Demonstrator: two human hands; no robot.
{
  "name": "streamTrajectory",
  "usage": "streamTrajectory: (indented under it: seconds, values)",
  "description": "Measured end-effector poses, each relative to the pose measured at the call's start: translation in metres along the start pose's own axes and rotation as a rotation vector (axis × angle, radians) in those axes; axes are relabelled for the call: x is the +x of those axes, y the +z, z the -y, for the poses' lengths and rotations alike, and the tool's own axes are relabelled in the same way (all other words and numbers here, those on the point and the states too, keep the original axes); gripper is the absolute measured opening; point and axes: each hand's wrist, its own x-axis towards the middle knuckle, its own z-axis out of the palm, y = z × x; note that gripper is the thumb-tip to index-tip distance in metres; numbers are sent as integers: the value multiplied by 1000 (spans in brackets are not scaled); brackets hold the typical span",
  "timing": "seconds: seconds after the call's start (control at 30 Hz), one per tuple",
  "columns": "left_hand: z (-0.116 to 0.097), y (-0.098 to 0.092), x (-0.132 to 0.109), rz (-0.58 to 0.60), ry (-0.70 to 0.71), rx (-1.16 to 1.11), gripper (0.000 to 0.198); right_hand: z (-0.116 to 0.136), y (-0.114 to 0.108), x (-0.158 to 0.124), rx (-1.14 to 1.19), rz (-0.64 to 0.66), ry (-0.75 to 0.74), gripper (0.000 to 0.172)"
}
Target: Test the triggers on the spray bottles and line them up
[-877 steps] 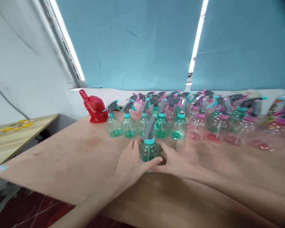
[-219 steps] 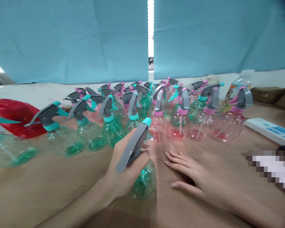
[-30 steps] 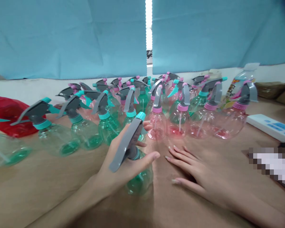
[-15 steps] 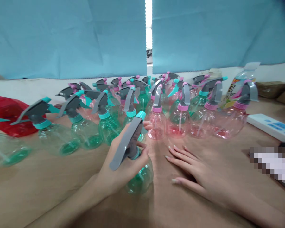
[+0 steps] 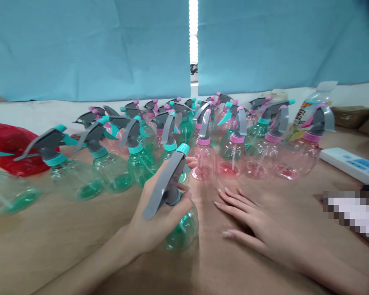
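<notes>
My left hand (image 5: pixel 156 221) is wrapped round the neck of a green spray bottle (image 5: pixel 183 231), whose grey trigger head and turquoise nozzle rise above the fingers. That bottle stands upright on the brown tabletop (image 5: pixel 80 233). To its right, my right hand (image 5: pixel 249 221) rests palm down on the table with fingers spread, holding nothing. Just beyond the hands stand a row of green spray bottles (image 5: pixel 141 164) with turquoise collars on the left and pink spray bottles (image 5: pixel 203 164) with pink collars on the right. More bottles are crowded behind, partly hidden.
A red plastic bag (image 5: pixel 15 151) lies at the far left. On the right are a white power strip (image 5: pixel 353 162), a pixelated flat object (image 5: pixel 353 217), a labelled drink bottle (image 5: pixel 310 110) and a cardboard box (image 5: pixel 352 116). Blue curtains (image 5: pixel 89 49) hang behind.
</notes>
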Motion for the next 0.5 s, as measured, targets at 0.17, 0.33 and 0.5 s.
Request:
streamTrajectory:
  seconds: [0.17, 0.33, 0.5]
  values:
    - [2, 0, -1, 5, 17, -2, 45, -2, 1, 0, 18, -21, -10, 60]
    - [4, 0, -2, -8, 4, -20, 40, -1, 1, 0, 16, -15, -6, 60]
    - [6, -1, -1, -9, 9, -1, 25, -2, 2, -1, 37, -39, -10, 60]
